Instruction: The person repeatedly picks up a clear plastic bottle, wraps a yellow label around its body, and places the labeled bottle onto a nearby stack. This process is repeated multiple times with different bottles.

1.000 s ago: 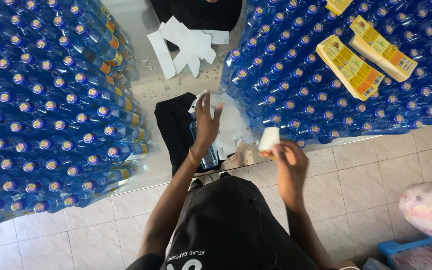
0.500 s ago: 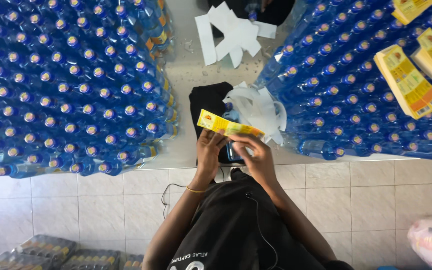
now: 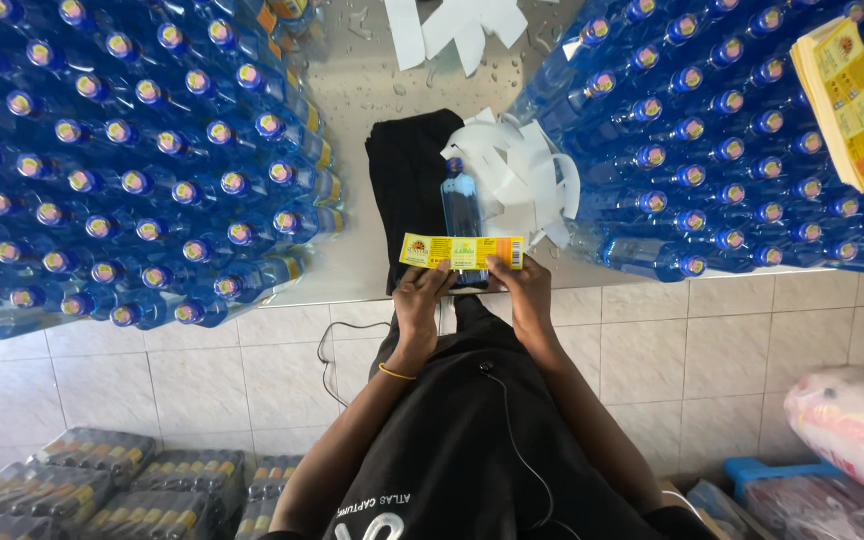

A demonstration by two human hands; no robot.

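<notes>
A yellow and orange label strip [image 3: 462, 251] is stretched flat between my two hands at the counter's front edge. My left hand [image 3: 422, 295] pinches its left end and my right hand [image 3: 520, 285] pinches its right end. Under the label a single blue bottle [image 3: 462, 205] lies on its side on a black cloth [image 3: 407, 190], cap pointing away from me. A heap of white backing strips [image 3: 512, 180] lies just to the right of the bottle.
Dense blocks of upright blue bottles fill the counter on the left [image 3: 122, 160] and right [image 3: 732, 140]. A stack of yellow labels [image 3: 852, 100] rests on the right block. More white strips [image 3: 452, 25] lie at the back. Wrapped bottle packs [image 3: 102, 490] sit on the floor.
One second ago my hands were apart, the right holding a white strip. Half a second ago both held the label tilted. Now it lies level across the bottle.
</notes>
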